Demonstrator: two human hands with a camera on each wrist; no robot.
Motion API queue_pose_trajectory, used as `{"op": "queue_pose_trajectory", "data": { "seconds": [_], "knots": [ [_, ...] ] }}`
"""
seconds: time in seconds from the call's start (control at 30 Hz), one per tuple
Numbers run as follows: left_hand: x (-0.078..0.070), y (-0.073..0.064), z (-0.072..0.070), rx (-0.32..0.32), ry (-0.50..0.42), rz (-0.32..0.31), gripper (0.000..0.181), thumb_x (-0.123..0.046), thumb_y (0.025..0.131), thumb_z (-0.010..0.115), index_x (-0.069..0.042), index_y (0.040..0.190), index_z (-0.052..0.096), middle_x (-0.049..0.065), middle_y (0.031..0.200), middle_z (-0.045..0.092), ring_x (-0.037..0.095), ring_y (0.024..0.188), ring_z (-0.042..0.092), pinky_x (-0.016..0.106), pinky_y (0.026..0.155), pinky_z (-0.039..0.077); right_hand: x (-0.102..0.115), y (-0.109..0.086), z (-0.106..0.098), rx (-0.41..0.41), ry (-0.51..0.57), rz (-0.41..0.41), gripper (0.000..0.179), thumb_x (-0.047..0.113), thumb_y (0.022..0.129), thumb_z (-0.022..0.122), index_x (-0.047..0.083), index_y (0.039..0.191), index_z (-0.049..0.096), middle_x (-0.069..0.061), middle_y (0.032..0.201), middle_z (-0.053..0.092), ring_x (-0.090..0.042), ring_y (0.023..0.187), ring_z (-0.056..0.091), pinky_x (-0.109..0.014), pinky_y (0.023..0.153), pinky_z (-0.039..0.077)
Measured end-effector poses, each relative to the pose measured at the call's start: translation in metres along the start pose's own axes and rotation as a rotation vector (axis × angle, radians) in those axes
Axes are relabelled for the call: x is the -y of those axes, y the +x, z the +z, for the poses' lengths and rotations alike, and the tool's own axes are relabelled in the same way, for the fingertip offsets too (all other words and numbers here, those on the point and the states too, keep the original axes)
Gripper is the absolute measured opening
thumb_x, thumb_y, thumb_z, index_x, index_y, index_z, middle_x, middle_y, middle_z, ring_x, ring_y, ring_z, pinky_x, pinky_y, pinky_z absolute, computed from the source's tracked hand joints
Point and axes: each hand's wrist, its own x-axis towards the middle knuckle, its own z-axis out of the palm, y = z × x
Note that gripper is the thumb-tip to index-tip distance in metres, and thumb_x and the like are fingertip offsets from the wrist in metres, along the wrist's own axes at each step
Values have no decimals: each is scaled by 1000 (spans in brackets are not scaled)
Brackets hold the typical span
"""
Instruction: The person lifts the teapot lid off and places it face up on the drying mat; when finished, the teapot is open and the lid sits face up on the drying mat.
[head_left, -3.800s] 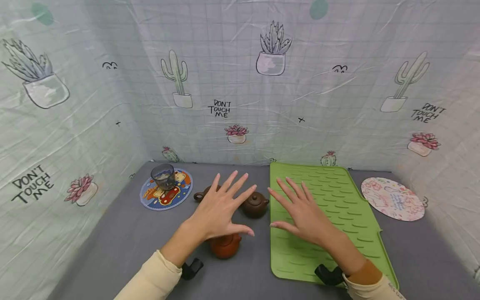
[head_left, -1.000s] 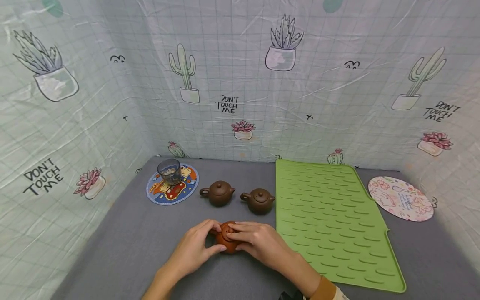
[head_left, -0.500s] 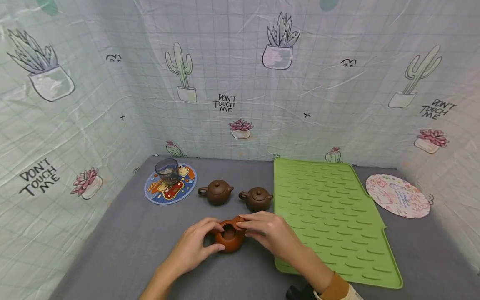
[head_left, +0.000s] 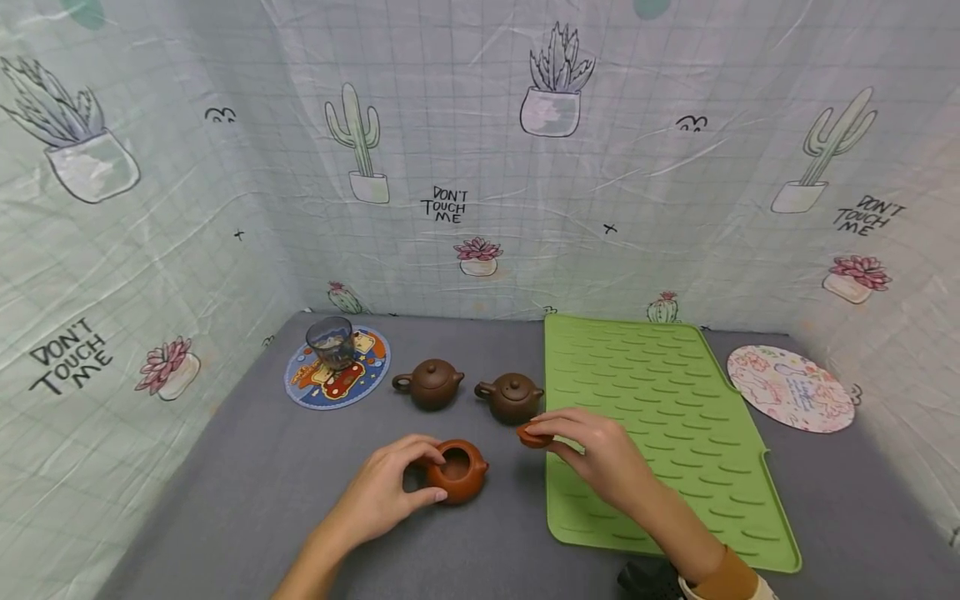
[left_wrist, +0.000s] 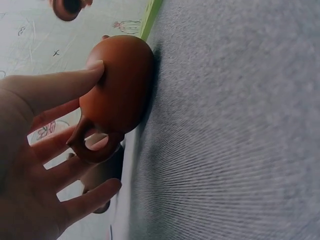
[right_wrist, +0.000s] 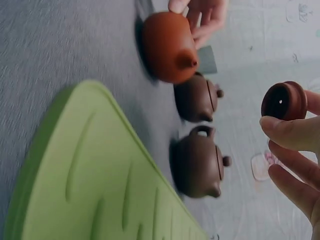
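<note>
Head: left hand (head_left: 388, 485) pinches uncovered red teapot (head_left: 468, 488), 9 o'clock of green mat (head_left: 660, 392); right hand (head_left: 603, 454) pinches lid (head_left: 531, 437) at its 2 o'clock. Left wrist: far-side grip unclear. Right wrist: lid aloft. Judged: lid-removal step; next calls for steady pot.

My near teapot (head_left: 472, 483) and its lid (head_left: 534, 439) are brick orange, the far teapots (head_left: 432, 387) dark brown, the right-hand ridged mat (head_left: 637, 400) lime green; far left, a blue cartoon-print placemat (head_left: 306, 390); far right, a pink-and-white floral placemat (head_left: 791, 389).
</note>
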Motion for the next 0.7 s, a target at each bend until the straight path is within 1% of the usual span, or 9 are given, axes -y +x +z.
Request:
{"op": "queue_pose_trajectory", "data": {
  "seconds": [0.13, 0.23, 0.33, 0.47, 0.57, 0.7],
  "knots": [
    [2, 2, 0, 21, -12, 4, 28, -27, 81, 87, -24, 104, 72, -6, 123, 71, 16, 111, 69, 40, 96, 56, -3, -6, -9, 2, 0, 58, 47, 0, 70, 89, 24, 109, 76, 10, 104, 76, -8, 94, 74, -22, 82, 60],
    [3, 3, -1, 28, -29, 3, 27, -26, 82, 87, -24, 104, 72, -6, 123, 71, 17, 111, 69, 40, 96, 55, -4, -11, -12, 14, 37, 131, 46, 3, 73, 89, 25, 111, 74, 11, 105, 75, -6, 94, 73, -23, 80, 60],
    [4, 4, -1, 32, -45, 0, 27, -25, 81, 87, -23, 103, 72, -5, 124, 71, 17, 111, 69, 39, 96, 55, -6, -18, -14, 26, 136, 202, 46, 2, 77, 86, 22, 116, 71, 6, 112, 74, -8, 97, 73, -26, 78, 62],
    [4, 5, -1, 41, -51, -4, 27, -25, 82, 87, -22, 104, 72, -4, 124, 70, 17, 111, 69, 38, 96, 55, -9, -26, -15, 46, 258, 280, 49, -1, 81, 83, 21, 122, 68, 0, 118, 71, -9, 98, 72, -25, 73, 63],
    [5, 5, -1, 43, -55, -9, 27, -25, 82, 87, -21, 104, 72, -4, 124, 70, 17, 110, 69, 37, 96, 55, -11, -32, -18, 64, 301, 325, 51, -1, 84, 81, 22, 126, 65, 0, 117, 72, -8, 97, 71, -22, 70, 62],
    [5, 4, -2, 42, -65, -10, 27, -24, 81, 87, -21, 103, 72, -4, 124, 70, 16, 109, 69, 35, 94, 56, -12, -40, -21, 74, 358, 349, 45, 0, 88, 77, 17, 127, 62, -4, 115, 71, -12, 94, 72, -24, 67, 61]
  ]
}}
